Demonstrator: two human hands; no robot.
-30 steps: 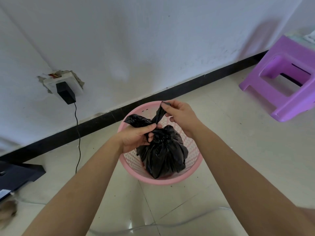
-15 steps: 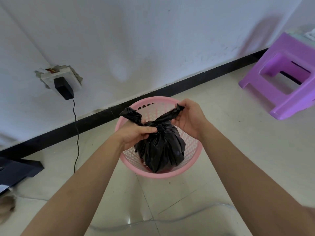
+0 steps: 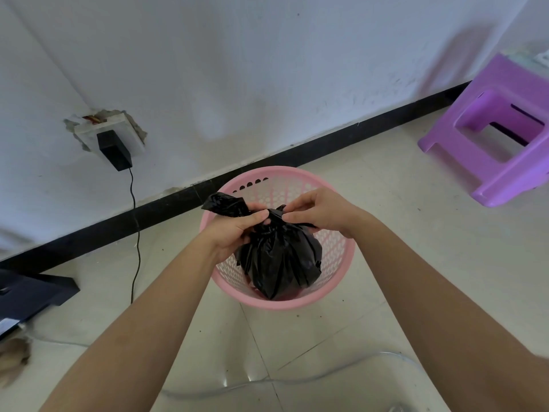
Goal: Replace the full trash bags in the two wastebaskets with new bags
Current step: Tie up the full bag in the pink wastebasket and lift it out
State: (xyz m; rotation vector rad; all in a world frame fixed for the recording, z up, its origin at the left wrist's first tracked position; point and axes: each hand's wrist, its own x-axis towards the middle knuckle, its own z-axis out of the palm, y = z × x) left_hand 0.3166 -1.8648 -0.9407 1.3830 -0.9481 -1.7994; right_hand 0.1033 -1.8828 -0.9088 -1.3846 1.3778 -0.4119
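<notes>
Pale tiled floor: pink wastebasket, purple stool, black cable.

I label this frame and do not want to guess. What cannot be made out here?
Head view only.
Contents of the black trash bag: hidden by its opaque plastic.
Whether its neck is knotted: the left hand and right hand cover it.
Bottom of the pink wastebasket: hidden by the bag.
Purple stool: cut by the right edge.
Second wastebasket: outside the frame.

Blocked behind pink wastebasket by wall; hanging cable left, purple stool well right; open floor between.
</notes>
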